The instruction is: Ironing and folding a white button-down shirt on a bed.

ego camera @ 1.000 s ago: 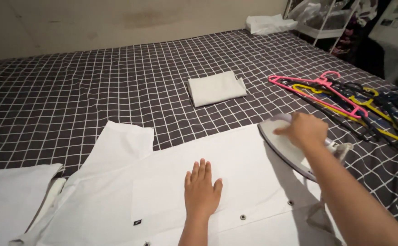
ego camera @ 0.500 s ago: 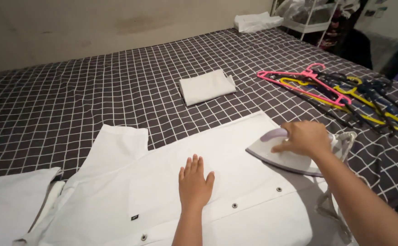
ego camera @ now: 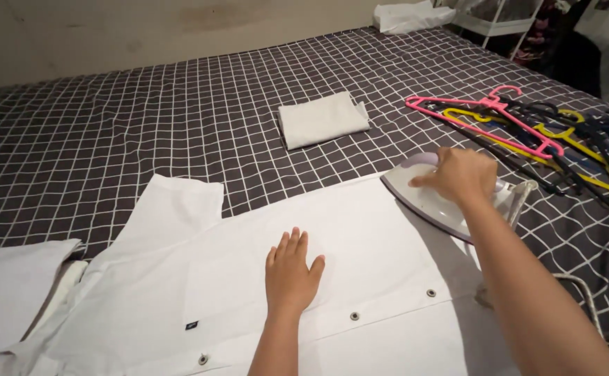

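Note:
A white shirt (ego camera: 249, 257) with dark snap buttons lies spread flat on a dark checked bedsheet (ego camera: 144, 125). My left hand (ego camera: 289, 273) presses flat on the shirt's middle, fingers apart, holding nothing. My right hand (ego camera: 460, 176) grips the handle of a white and lilac clothes iron (ego camera: 426, 198), which rests at the shirt's right edge, tip pointing left. The iron's cord (ego camera: 576, 292) trails off to the right beside my forearm.
A folded white cloth (ego camera: 322, 120) lies further back on the bed. A pile of pink, yellow and dark plastic hangers (ego camera: 534, 129) sits at the right. More white fabric (ego camera: 12, 292) lies at the left edge. A white bundle (ego camera: 409, 15) and wire rack stand beyond the bed.
The iron slid left onto the shirt half a second ago, then back to its right edge now. My left hand stays flat on the shirt. The camera view shifted slightly.

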